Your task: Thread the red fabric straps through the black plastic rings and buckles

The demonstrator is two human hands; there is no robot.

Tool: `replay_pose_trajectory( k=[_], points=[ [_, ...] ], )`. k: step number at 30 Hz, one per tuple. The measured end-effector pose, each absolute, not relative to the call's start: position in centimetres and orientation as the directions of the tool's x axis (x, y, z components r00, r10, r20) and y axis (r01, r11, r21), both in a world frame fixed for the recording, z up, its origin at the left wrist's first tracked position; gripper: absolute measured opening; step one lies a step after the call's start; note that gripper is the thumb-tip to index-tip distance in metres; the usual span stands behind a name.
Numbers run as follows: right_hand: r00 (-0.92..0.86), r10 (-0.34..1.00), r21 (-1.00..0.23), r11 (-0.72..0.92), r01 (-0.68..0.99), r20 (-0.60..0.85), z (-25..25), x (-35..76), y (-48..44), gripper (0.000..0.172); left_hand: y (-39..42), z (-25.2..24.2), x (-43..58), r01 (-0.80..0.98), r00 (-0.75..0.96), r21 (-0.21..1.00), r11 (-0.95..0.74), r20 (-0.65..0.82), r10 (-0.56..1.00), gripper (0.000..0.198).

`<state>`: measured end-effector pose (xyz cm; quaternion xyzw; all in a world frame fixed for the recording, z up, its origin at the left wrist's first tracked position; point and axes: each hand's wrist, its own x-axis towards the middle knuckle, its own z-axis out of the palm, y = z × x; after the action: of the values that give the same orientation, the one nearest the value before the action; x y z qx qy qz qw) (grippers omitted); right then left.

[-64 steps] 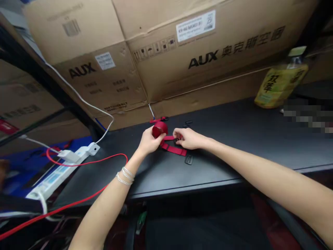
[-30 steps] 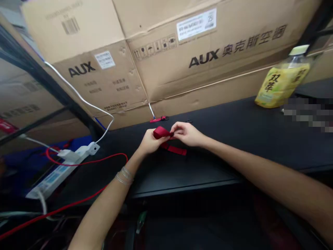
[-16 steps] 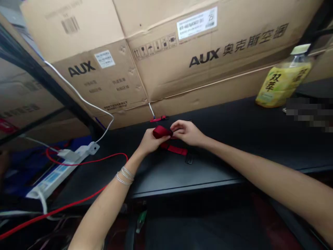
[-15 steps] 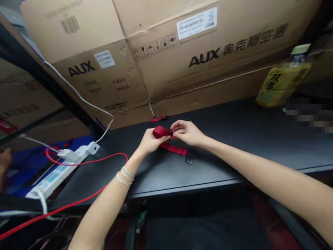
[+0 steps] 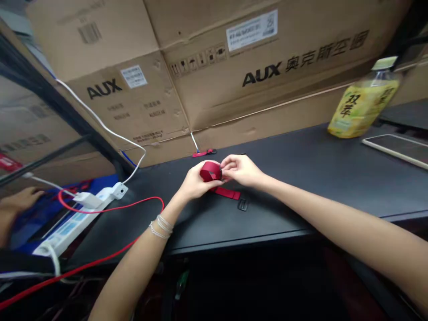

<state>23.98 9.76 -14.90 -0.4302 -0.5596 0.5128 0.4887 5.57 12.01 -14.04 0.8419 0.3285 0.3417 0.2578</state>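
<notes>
A red webbing strap (image 5: 210,170) curves in a loop above the black table, with my left hand (image 5: 194,183) closed around it. My right hand (image 5: 243,170) pinches at the loop's right side, where a small dark piece shows between the fingertips; its shape is mostly hidden. Below the hands, a flat red strap length (image 5: 229,193) lies on the table. Beside its end sits a black slide buckle (image 5: 243,205). Farther back, against the carton, rests a short red strap piece with a dark fitting (image 5: 204,153).
Large cardboard boxes (image 5: 214,98) stand along the back. At right are a yellow drink bottle (image 5: 363,104) and a phone (image 5: 399,147). A white power strip (image 5: 76,218) and red cable (image 5: 100,258) lie left. Another person's hand (image 5: 22,199) is at the far left.
The red loop has turned in my left hand and shifted slightly right, showing a rounder coil. At far left, the other person's hand has reached farther into view.
</notes>
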Motion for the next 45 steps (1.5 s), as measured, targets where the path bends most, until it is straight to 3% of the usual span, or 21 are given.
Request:
replay_pose_trajectory(
  k=[11, 15, 24, 36, 45],
  points=[
    [-0.178, 0.975, -0.990, 0.137, 0.015, 0.132, -15.0, 24.3, 9.9, 0.017, 11.8, -14.3, 5.5, 0.481, 0.525, 0.578, -0.660, 0.413, 0.744, 0.038],
    [-0.177, 0.975, -0.988, 0.146, 0.039, 0.138, -15.0, 24.5, 10.1, 0.016, 11.6, -14.3, 5.5, 0.464, 0.518, 0.607, -0.645, 0.405, 0.754, 0.036],
    [-0.213, 0.971, -0.993, 0.117, 0.017, 0.111, -14.7, 24.3, 9.5, 0.014, 11.9, -14.4, 5.6, 0.460, 0.513, 0.598, -0.656, 0.424, 0.746, 0.056],
    [-0.217, 0.966, -0.988, 0.151, 0.039, 0.139, -14.9, 24.4, 9.8, 0.015, 11.1, -14.2, 6.0, 0.424, 0.502, 0.632, -0.649, 0.432, 0.749, 0.045],
    [-0.178, 0.958, -0.952, 0.256, 0.170, 0.226, -15.7, 24.8, 10.5, 0.011, 11.2, -13.6, 5.8, 0.381, 0.498, 0.621, -0.685, 0.486, 0.718, 0.043]
  ],
)
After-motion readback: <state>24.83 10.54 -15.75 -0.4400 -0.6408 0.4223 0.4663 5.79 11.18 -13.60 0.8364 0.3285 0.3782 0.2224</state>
